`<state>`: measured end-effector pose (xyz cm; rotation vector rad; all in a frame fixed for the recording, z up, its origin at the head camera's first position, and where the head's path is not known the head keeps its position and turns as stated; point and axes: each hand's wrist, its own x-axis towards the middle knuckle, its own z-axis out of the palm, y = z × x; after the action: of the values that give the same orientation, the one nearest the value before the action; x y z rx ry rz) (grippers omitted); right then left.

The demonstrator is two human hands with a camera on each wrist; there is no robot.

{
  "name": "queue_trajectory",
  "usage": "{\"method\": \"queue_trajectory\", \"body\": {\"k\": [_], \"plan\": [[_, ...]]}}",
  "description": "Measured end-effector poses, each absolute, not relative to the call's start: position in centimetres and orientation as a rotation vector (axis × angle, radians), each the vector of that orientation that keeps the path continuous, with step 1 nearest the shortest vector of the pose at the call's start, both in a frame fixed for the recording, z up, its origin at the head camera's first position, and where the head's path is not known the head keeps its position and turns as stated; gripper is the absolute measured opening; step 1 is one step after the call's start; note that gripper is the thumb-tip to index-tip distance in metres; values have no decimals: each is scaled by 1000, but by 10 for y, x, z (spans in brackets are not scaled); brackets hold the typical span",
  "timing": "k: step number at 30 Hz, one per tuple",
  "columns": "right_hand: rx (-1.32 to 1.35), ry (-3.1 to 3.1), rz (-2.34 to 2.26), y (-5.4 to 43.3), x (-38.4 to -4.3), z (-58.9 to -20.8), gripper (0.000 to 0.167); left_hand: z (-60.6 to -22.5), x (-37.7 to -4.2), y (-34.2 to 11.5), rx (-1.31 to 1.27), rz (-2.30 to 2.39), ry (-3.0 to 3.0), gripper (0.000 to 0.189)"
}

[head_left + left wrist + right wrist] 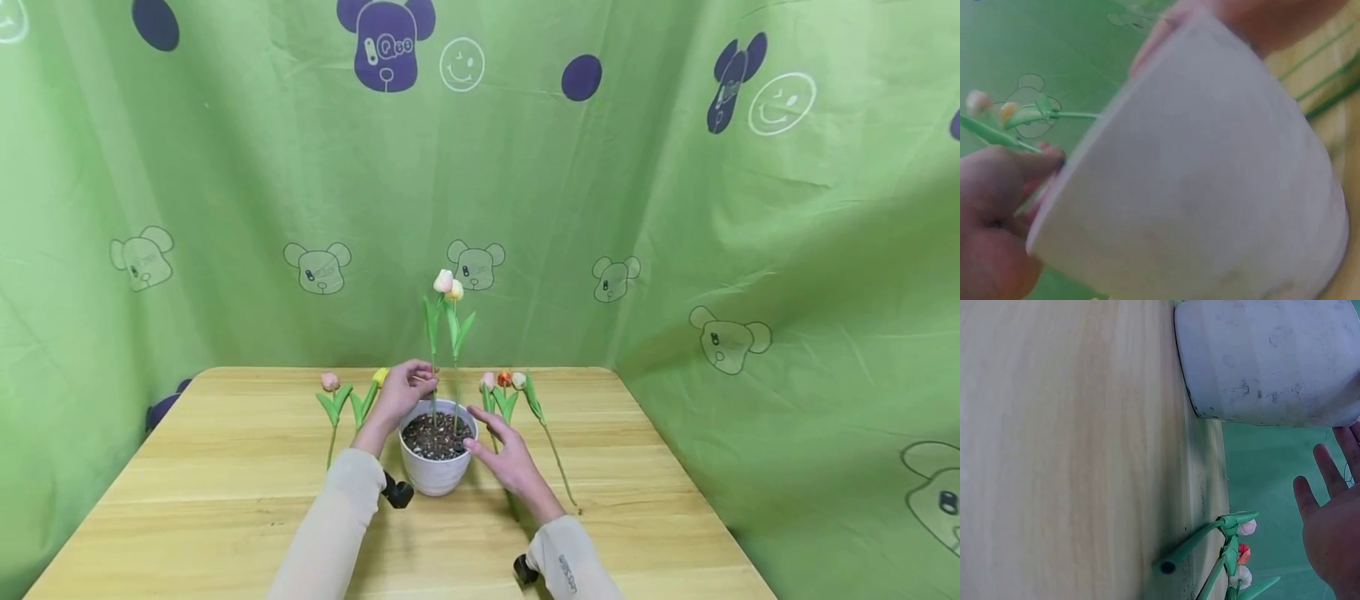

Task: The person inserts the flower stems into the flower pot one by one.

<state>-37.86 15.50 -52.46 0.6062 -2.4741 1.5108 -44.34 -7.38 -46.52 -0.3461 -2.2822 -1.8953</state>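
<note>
A white pot (437,477) filled with dark soil (429,443) stands on the table. Two artificial tulips rise from it, one with a pale pink bloom (443,282) and one with a yellow-orange bloom (455,291). At the pot's far left rim, my left hand (405,393) pinches the pale pink tulip's stem between thumb and fingers. My right hand (510,458) is beside the pot's right rim, fingers spread and nothing in them. In the left wrist view the pot wall (1197,169) hides the soil and part of the left fingers.
Left of the pot lie a pink tulip (330,382) and a yellow tulip (381,377). To the right lie three more, with a pink bloom (487,381), a red-orange bloom (504,378) and a white bloom (519,381). Green curtains (525,208) surround the wooden table (225,500).
</note>
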Motion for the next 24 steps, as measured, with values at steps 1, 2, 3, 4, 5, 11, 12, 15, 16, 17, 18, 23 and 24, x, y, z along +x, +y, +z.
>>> {"method": "queue_trajectory", "body": {"k": [1,2,3,4,5,11,12,15,16,17,18,23,24], "plan": [[607,-2472,1510,155,-379,-525,62,-465,-443,-75,-368,-1895,-2272,26],[604,-2470,1515,155,-380,-525,62,-466,-443,-76,-390,-1880,-2269,25],[599,-2471,1523,155,-380,-525,62,-467,-443,-77,-409,-1867,-2266,24],[598,-2468,1527,155,-380,-525,62,-468,-443,-78,-431,-1850,-2264,23],[597,-2465,1532,154,-380,-525,62,-469,-443,-79,-453,-1837,-2257,23],[603,-2447,1539,152,-375,-520,60,-477,-444,-83,-535,-1722,-2249,20],[604,-2449,1539,151,-375,-520,60,-478,-444,-83,-537,-1710,-2248,20],[602,-2463,1540,152,-375,-519,61,-482,-442,-83,-551,-1684,-2232,20],[600,-2460,1545,153,-379,-523,62,-482,-442,-83,-551,-1669,-2235,21],[606,-2455,1546,152,-380,-523,62,-482,-442,-83,-550,-1661,-2239,21],[610,-2451,1549,152,-380,-522,62,-482,-442,-83,-558,-1649,-2239,21],[608,-2453,1553,152,-379,-522,62,-484,-442,-84,-583,-1643,-2265,25],[602,-2462,1548,152,-379,-523,63,-485,-442,-84,-584,-1645,-2271,26]]}}
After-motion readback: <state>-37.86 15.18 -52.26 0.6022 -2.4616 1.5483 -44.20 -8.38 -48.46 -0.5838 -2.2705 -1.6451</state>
